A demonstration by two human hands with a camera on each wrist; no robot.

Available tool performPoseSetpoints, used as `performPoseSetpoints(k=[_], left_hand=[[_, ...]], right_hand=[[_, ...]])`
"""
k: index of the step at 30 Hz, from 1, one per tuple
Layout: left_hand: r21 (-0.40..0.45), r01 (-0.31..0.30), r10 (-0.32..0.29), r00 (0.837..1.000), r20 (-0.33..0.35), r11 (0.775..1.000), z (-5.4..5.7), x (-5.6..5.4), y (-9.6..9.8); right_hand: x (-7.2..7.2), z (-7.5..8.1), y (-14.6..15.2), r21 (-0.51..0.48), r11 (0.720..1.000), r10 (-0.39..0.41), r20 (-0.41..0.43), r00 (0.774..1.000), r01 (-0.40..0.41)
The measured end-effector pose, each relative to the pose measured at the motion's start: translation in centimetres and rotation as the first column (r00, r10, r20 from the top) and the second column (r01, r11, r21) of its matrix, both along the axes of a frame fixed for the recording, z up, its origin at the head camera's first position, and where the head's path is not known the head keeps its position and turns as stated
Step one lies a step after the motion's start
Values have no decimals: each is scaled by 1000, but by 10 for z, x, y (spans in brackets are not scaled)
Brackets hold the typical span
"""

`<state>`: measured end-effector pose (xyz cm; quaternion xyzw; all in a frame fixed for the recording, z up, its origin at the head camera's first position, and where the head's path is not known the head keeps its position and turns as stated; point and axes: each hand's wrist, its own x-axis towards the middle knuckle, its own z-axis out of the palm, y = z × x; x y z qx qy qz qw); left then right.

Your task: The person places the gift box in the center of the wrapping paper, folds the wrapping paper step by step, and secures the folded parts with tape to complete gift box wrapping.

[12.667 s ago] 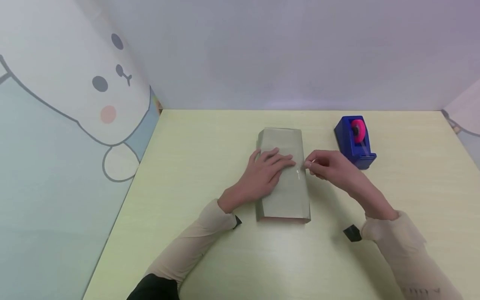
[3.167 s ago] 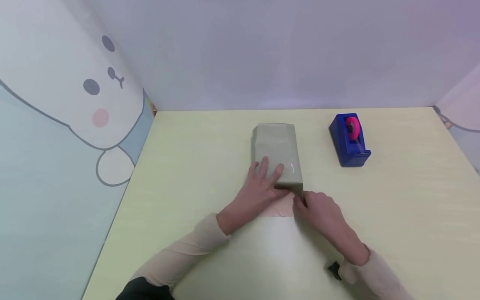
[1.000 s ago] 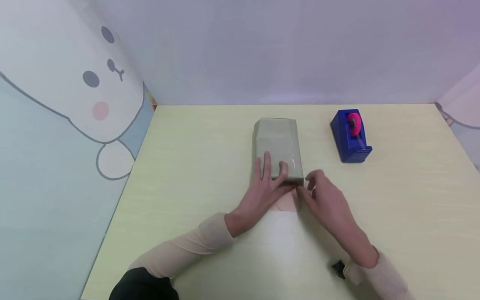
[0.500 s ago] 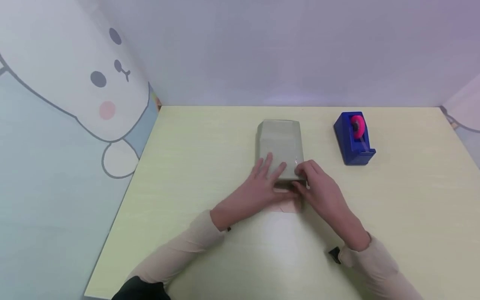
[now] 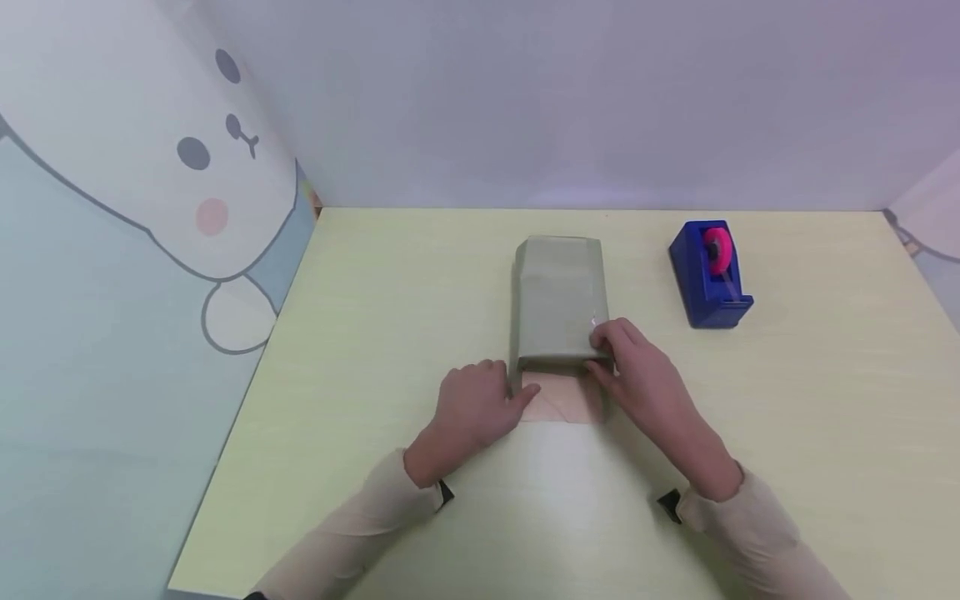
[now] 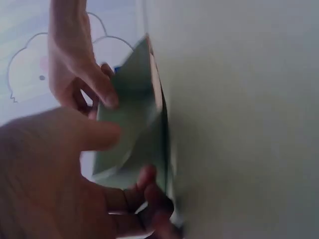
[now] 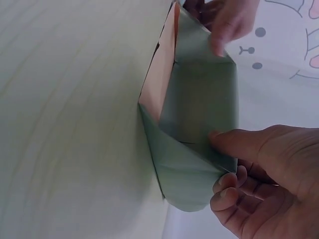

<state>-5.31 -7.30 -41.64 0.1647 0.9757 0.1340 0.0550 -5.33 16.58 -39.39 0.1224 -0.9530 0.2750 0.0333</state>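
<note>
A box-shaped parcel in grey-green wrapping paper (image 5: 562,300) lies on the table, its near end unsealed. From that end a pinkish flap (image 5: 558,398) extends toward the person. The right wrist view shows the paper folded down over the end face, with slanted folds at the sides. My right hand (image 5: 648,379) pinches the paper at the near right corner, thumb on the end side and fingers on top. At the near left corner is my left hand (image 5: 476,408), thumb extended over the flap's edge, fingers loosely bent outside the paper (image 6: 124,144) and blurred in the left wrist view.
A blue tape dispenser (image 5: 708,275) with a pink-cored roll stands to the parcel's right, toward the back. The pale wooden table (image 5: 390,300) ends at a plain wall (image 5: 562,100). A cartoon-printed panel (image 5: 112,333) borders its left side.
The parcel's near end has been folded in, shortening its top. My left hand has left the top for the near left corner. My right hand has closed on the near right corner.
</note>
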Motion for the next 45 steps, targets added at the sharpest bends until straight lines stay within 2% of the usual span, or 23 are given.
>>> performPoseSetpoints(k=[2,5,8,10,14,18,22,25,27,29,30,31,35,37,39,45], left_hand=[[-45,52,-53,998,-18,998,-4,3,3],[-123,117,-130,987,-99,985,-6,8,7],[-210,140,-168,978,-121,968,-5,13,9],[-254,148,-178,979,-97,956,-2,15,10],[-230,131,-143,989,-34,964,3,13,10],[-218,114,-129,990,-59,969,3,10,11],[-300,150,-183,979,-87,942,0,14,10],[-325,197,-225,973,-50,925,2,22,10],[-311,238,-259,965,-28,920,7,28,11],[-287,280,-305,951,-45,916,14,35,16],[-283,313,-344,937,-67,907,17,37,19],[-286,343,-382,920,-93,895,19,40,23],[-365,422,-517,828,-219,830,15,45,39],[-412,430,-551,800,-239,803,8,43,44],[-443,423,-560,791,-245,791,1,42,47],[-467,404,-554,796,-245,787,-10,36,50]], right_hand=[[1,1,0,-3,1000,-5,10,1000,5],[2,1,0,-7,1000,-15,23,1000,15],[2,1,-1,-8,1000,-18,30,999,19],[3,1,-2,-9,1000,-18,31,999,18],[3,0,-3,-11,1000,-20,23,1000,20],[3,-1,-3,-15,1000,-19,10,1000,19],[4,-2,-3,-20,1000,-14,3,1000,14],[3,-2,-3,-21,1000,-9,1,1000,9],[2,-2,-2,-20,1000,-2,-1,1000,2],[2,-2,-1,-17,1000,3,-4,1000,-3],[1,-2,0,-15,1000,6,-5,1000,-6],[1,-2,0,-15,1000,9,-7,1000,-9],[1,-1,0,-22,1000,14,-9,1000,-14],[0,0,1,-29,999,13,-2,1000,-13],[1,1,1,-33,999,14,7,1000,-14],[1,1,1,-28,999,17,11,1000,-17]])
